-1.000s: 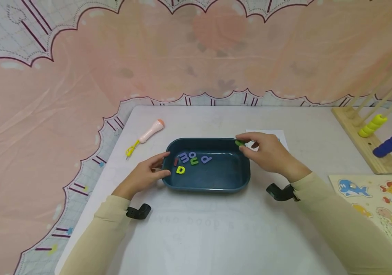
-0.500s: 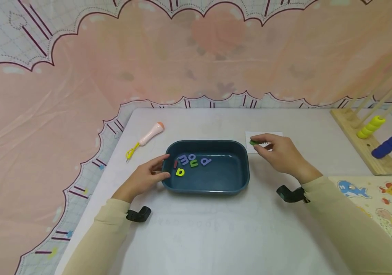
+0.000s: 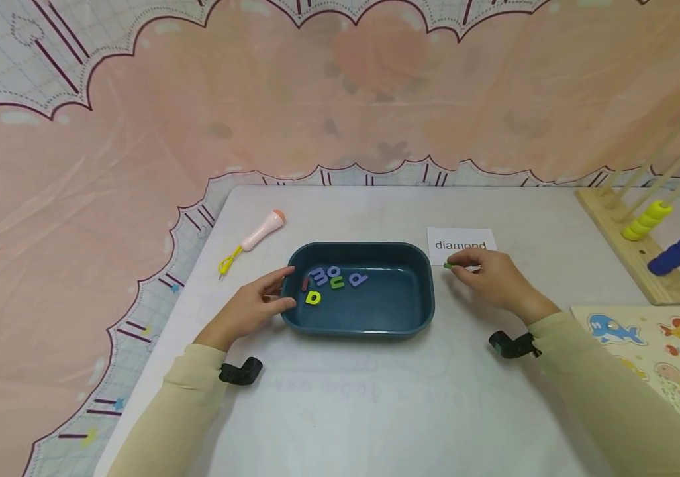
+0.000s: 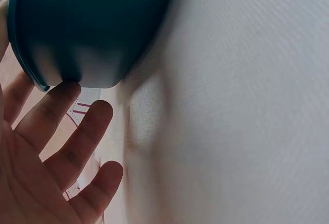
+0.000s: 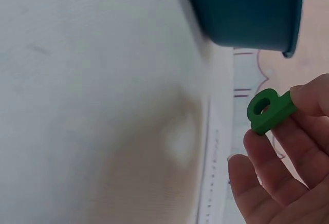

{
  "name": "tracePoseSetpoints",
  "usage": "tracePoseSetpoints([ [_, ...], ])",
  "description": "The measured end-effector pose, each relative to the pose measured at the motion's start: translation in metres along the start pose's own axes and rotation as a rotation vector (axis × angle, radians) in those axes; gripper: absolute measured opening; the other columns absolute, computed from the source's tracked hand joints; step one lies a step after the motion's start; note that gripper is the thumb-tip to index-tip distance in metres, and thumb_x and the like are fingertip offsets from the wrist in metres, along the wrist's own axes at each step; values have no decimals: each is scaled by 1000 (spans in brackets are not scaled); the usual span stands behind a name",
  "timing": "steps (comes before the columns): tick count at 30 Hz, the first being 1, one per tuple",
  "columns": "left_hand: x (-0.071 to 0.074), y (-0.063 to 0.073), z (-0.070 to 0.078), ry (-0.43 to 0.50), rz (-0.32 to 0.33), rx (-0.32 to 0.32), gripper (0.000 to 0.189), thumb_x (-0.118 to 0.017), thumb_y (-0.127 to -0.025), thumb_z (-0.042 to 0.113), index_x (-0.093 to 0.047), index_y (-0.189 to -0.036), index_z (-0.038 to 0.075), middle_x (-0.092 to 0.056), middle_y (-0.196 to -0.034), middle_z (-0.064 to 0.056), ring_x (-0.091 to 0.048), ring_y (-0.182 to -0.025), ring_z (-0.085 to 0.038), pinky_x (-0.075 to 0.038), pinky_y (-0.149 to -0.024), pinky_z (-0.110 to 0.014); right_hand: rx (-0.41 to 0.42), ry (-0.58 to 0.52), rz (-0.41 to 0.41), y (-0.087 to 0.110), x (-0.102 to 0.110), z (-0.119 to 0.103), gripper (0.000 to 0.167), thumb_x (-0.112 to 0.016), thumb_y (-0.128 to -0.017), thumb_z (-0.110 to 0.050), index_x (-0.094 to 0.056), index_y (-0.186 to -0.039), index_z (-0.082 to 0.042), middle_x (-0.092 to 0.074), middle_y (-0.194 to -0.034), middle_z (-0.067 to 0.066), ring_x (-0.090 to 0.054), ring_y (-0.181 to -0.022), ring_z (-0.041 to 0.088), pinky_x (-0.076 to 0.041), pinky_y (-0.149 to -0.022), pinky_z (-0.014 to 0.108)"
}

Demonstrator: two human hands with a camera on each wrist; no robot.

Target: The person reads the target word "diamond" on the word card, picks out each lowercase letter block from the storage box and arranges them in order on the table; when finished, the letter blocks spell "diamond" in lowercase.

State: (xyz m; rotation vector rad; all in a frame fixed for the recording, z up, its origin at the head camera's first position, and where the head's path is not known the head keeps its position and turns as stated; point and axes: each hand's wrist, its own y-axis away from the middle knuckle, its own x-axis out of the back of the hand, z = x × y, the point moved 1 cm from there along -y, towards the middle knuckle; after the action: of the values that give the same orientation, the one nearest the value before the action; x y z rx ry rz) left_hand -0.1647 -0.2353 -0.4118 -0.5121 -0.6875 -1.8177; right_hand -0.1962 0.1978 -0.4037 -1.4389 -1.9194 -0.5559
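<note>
In the head view a dark teal tray (image 3: 387, 298) stands on the white table, several small toy letters lying toward its left side. They include a yellow letter (image 3: 312, 298), a green letter (image 3: 336, 283) and a purple letter (image 3: 358, 279). My left hand (image 3: 250, 305) holds the tray's left end, thumb at the rim and fingertips against the outer wall; its outer fingers are spread below in the left wrist view. Right of the tray, my right hand (image 3: 491, 281) pinches a green toy letter (image 5: 270, 112) with a round loop, in front of a white card (image 3: 459, 237) reading "diamond".
A pink-handled tool with a yellow end (image 3: 262, 230) lies behind the tray at left. At right stand a wooden peg rack (image 3: 637, 245) with yellow and blue beads and a picture board (image 3: 643, 351) with sea animals. A patterned cloth (image 3: 340, 99) hangs behind.
My right hand has moved from the tray's far right corner, rightward over the card, then toward me with the green letter. More of the card's word shows. My left hand stays at the tray.
</note>
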Motion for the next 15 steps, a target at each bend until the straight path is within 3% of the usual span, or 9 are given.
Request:
tracePoseSetpoints([
  [6,-1,0,-1,-2,4,-7,68,-69,-96,34,-39,-156,21,-46,-150,-21,-50,-131,-40,-40,-105,-59,-47,2,-56,1,-9,5,27,-60,-99,-15,-68,-119,1,-69,-116,17,-66,-103,36,-54,-88,50],
  [15,0,0,-3,6,1,-15,68,-69,-96,33,-39,-156,21,-46,-150,-19,-49,-131,-39,-40,-105,-58,-41,62,-96,1,-16,8,26,-59,-99,-13,-69,-119,1,-70,-113,16,-65,-104,37,-51,-91,52],
])
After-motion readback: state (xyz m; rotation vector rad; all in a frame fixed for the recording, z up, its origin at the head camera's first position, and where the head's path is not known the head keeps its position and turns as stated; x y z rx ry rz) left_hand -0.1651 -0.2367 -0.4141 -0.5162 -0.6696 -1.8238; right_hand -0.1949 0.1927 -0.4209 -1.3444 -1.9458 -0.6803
